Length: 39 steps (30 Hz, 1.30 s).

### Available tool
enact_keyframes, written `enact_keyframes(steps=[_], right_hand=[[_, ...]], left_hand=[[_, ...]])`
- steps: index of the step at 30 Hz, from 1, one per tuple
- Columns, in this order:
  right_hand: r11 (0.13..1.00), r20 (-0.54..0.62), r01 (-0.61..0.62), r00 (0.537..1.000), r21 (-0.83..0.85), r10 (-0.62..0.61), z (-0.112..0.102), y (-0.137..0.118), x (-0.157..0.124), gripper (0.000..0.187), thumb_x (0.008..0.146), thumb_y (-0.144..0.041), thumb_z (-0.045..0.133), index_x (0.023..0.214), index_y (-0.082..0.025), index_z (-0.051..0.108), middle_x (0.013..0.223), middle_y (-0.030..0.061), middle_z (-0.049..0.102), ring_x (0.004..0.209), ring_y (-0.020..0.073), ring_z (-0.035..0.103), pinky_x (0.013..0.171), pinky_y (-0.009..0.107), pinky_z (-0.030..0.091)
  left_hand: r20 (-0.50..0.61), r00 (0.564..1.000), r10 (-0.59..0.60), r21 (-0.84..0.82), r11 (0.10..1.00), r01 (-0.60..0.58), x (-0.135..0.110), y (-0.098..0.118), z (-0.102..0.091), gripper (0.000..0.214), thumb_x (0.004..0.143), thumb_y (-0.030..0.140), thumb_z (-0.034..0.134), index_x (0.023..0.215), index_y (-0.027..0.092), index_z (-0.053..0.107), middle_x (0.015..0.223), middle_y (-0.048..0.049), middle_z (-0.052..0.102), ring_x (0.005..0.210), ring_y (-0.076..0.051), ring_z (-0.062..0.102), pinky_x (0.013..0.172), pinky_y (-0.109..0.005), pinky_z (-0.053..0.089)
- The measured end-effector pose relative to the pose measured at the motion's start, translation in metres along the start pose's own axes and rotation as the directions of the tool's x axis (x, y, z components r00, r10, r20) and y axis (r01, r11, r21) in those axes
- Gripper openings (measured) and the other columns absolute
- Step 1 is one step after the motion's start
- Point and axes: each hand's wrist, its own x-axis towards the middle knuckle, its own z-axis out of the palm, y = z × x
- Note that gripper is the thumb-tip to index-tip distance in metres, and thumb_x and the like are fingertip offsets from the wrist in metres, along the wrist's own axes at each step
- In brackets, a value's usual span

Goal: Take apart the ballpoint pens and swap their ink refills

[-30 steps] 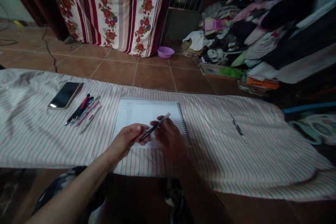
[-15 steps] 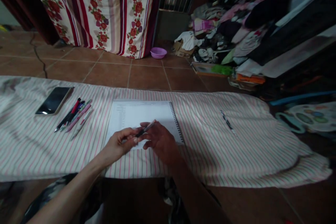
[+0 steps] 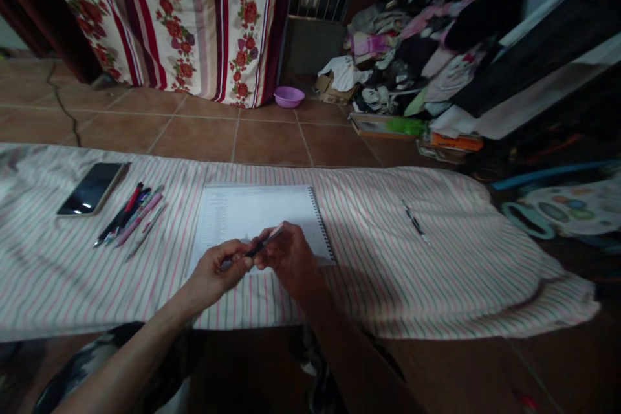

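A slim pen [image 3: 265, 242], dark at its lower end and pale at the upper one, is tilted in the air over the spiral notebook [image 3: 262, 204]. My left hand [image 3: 217, 270] pinches the dark end between thumb and fingers. From the other side my right hand [image 3: 294, 257] closes its fingers round the middle of the pen; its fingertips are partly hidden. Beneath both hands the notebook lies open at a white page, with faint print along its left side and the coil on the right.
Several pens [image 3: 130, 215] lie in a bunch left of the notebook, beside a dark-screened phone [image 3: 91, 189]. One more pen [image 3: 416, 225] rests alone to the right on the striped cloth [image 3: 466, 272]. Beyond, a purple basin [image 3: 289, 97] stands on the tiled floor near heaped clothes [image 3: 412, 52].
My right hand's fingers, spread apart before, have curled in round the pen. My left hand keeps its pinch. The whole view has shifted slightly.
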Motion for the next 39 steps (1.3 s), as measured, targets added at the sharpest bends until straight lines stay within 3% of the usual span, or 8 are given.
enact_keyframes(steps=[3,7,13,22,29,36,39], right_hand=[[0.999,-0.045,-0.012,0.999,0.035,0.013,0.000,0.003,0.002,0.045,0.083,-0.048,0.042,0.083,-0.010,0.066,0.075,0.0094,0.071,0.058,0.0137,0.064,0.055,0.024,0.050],[0.997,-0.071,-0.044,0.996,0.057,0.048,0.000,0.004,0.003,0.041,0.083,-0.047,0.047,0.095,-0.011,0.064,0.086,0.0105,0.071,0.064,0.0133,0.065,0.059,0.024,0.052],[0.994,-0.015,-0.086,0.996,0.074,0.088,0.003,0.001,0.003,0.037,0.082,-0.047,0.048,0.093,-0.016,0.065,0.087,0.0078,0.071,0.065,0.0137,0.066,0.049,0.021,0.052],[0.994,-0.018,-0.049,0.999,0.100,0.051,0.001,-0.003,0.004,0.030,0.078,-0.035,0.045,0.082,-0.013,0.065,0.078,0.0076,0.071,0.057,0.0136,0.063,0.047,0.023,0.053],[0.987,-0.054,-0.081,0.995,0.139,0.089,0.003,-0.007,0.003,0.022,0.068,-0.032,0.048,0.067,-0.015,0.062,0.065,0.0049,0.066,0.049,0.0119,0.053,0.051,0.029,0.054],[0.966,-0.013,-0.190,0.981,0.175,0.196,0.003,-0.013,0.002,0.030,0.073,-0.034,0.044,0.072,-0.011,0.063,0.066,0.0072,0.065,0.046,0.0099,0.048,0.051,0.030,0.054],[0.987,-0.059,-0.122,0.990,0.100,0.129,0.005,-0.008,0.004,0.033,0.078,-0.039,0.050,0.086,-0.011,0.064,0.072,0.0074,0.068,0.049,0.0095,0.052,0.050,0.025,0.051]], left_hand=[[-0.058,0.998,0.036,0.026,0.999,-0.035,0.003,0.000,-0.001,0.030,0.070,0.043,0.063,0.083,0.016,0.065,0.064,0.0000,0.054,0.057,-0.011,0.046,0.055,-0.025,0.038],[-0.083,0.986,0.147,0.253,0.960,-0.122,0.003,0.002,-0.002,0.024,0.076,0.039,0.057,0.082,0.017,0.064,0.066,0.0002,0.053,0.064,-0.013,0.048,0.060,-0.025,0.040],[-0.096,0.969,0.227,0.480,0.864,-0.155,0.000,0.006,0.001,0.023,0.084,0.037,0.047,0.085,0.018,0.060,0.074,-0.0015,0.057,0.069,-0.015,0.054,0.064,-0.026,0.041],[-0.114,0.949,0.293,0.605,0.778,-0.167,-0.001,0.006,0.007,0.017,0.084,0.031,0.045,0.082,0.018,0.055,0.072,-0.0008,0.056,0.066,-0.014,0.054,0.061,-0.026,0.040],[-0.029,0.938,0.344,0.685,0.691,-0.232,-0.003,0.005,0.011,0.021,0.084,0.034,0.044,0.075,0.019,0.054,0.070,-0.0018,0.054,0.065,-0.016,0.053,0.059,-0.026,0.039],[-0.081,0.937,0.341,0.632,0.744,-0.216,-0.006,0.008,0.017,0.018,0.081,0.033,0.049,0.073,0.019,0.054,0.065,0.0000,0.052,0.060,-0.014,0.050,0.056,-0.026,0.036],[-0.161,0.947,0.278,0.558,0.817,-0.145,-0.004,0.008,0.019,0.019,0.079,0.034,0.051,0.068,0.019,0.050,0.061,0.0023,0.049,0.055,-0.012,0.047,0.053,-0.025,0.035]])
